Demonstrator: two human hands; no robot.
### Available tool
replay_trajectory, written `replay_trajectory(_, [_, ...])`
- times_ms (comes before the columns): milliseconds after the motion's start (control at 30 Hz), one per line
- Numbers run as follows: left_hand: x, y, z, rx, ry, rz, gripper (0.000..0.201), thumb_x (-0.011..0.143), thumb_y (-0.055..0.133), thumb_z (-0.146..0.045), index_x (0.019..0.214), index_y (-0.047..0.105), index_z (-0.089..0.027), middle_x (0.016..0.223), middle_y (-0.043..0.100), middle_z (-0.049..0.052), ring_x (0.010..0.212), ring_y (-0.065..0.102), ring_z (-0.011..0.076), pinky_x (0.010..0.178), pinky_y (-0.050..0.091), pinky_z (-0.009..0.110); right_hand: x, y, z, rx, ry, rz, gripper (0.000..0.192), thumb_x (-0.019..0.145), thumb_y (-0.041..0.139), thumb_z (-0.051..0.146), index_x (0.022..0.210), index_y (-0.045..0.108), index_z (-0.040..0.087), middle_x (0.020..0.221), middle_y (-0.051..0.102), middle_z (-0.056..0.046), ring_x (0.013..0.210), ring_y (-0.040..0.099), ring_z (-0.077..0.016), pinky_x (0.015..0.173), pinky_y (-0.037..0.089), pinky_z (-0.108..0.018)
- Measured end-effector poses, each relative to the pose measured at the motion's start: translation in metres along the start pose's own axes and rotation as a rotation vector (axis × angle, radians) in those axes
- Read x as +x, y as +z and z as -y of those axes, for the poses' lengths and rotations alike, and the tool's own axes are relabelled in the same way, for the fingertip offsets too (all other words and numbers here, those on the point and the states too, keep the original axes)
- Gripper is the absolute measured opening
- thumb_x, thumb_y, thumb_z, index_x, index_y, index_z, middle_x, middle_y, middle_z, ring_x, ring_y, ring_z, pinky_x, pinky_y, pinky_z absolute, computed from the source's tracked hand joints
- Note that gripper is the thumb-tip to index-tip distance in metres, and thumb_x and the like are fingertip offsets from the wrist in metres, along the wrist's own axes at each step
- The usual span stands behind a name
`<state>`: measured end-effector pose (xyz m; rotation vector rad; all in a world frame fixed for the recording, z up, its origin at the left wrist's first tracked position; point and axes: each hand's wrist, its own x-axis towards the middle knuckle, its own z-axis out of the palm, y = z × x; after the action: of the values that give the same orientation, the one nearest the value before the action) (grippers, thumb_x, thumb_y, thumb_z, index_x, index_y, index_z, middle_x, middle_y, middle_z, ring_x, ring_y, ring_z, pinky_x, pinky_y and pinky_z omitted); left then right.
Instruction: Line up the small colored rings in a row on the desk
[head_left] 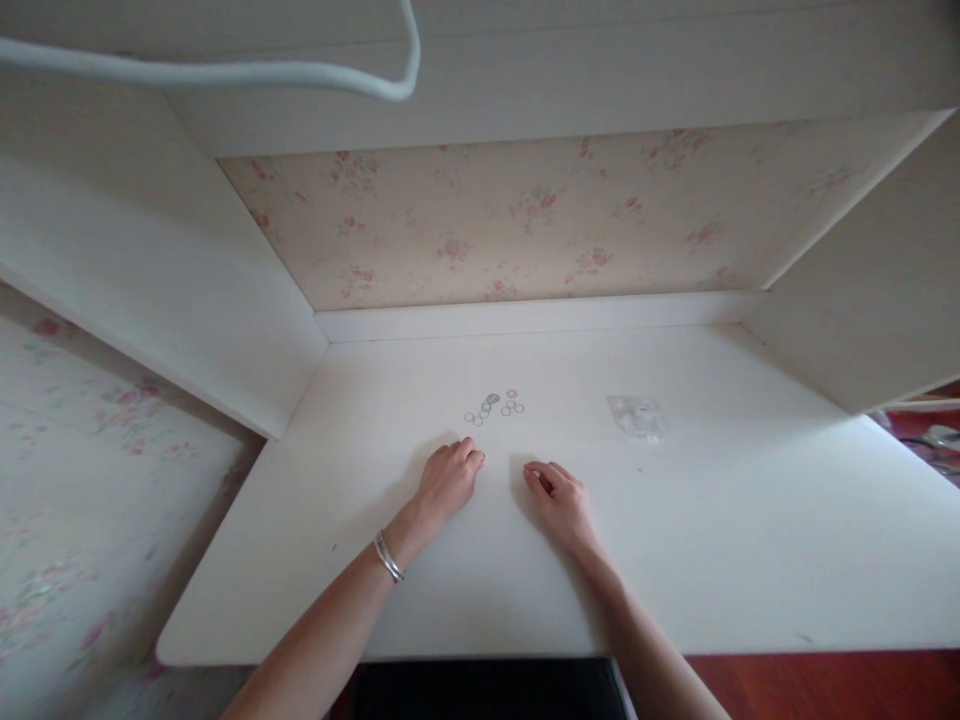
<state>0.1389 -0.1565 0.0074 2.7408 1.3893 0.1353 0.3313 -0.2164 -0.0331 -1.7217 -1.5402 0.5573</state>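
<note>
On the white tabletop, my left hand (451, 474) rests with its fingers curled closed. A silver bracelet (388, 557) circles that wrist. My right hand (561, 502) lies a short way to the right, thumb and fingers drawn together in a pinch. Whatever either hand holds, if anything, is hidden or too small to name. Just beyond the hands lie several small thin rings (492, 399), some overlapping, in grey-green and reddish tones. They sit nearest to my left fingertips, apart from both hands. To the right of them is a small clear plastic bag (636, 416), lying flat.
The white table (757, 540) has a raised back strip and side panels (847, 270). A white cable or tube (225, 75) hangs across the upper left. Floral wallpaper (480, 215) covers the back wall. A black seat-like surface (487, 690) shows below the front edge.
</note>
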Motion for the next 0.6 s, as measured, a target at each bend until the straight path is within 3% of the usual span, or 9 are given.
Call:
replay_trajectory(367, [-0.003, -0.004, -0.003, -0.055, -0.048, 0.001, 0.030, 0.095, 0.033, -0.025, 0.087, 0.062, -0.021, 0.089, 0.057, 0.005, 0.078, 0.056, 0.0153, 0.072, 0.043, 0.028, -0.002, 0.000, 0.002, -0.027, -0.014, 0.003, 0.037, 0.088, 0.039, 0.045, 0.088, 0.068, 0.022, 0.072, 0.062, -0.002, 0.059, 0.053, -0.0130, 0.060, 0.039, -0.025])
replay_trajectory(600, [-0.034, -0.005, 0.008, -0.273, -0.241, -0.175, 0.028, 0.095, 0.035, -0.030, 0.098, 0.062, -0.024, 0.094, 0.061, 0.003, 0.084, 0.058, 0.0123, 0.077, 0.045, 0.023, 0.012, 0.000, 0.000, -0.031, 0.015, 0.057, 0.031, 0.085, 0.043, 0.042, 0.090, 0.068, 0.023, 0.082, 0.066, -0.003, 0.066, 0.056, -0.0145, 0.063, 0.042, -0.026])
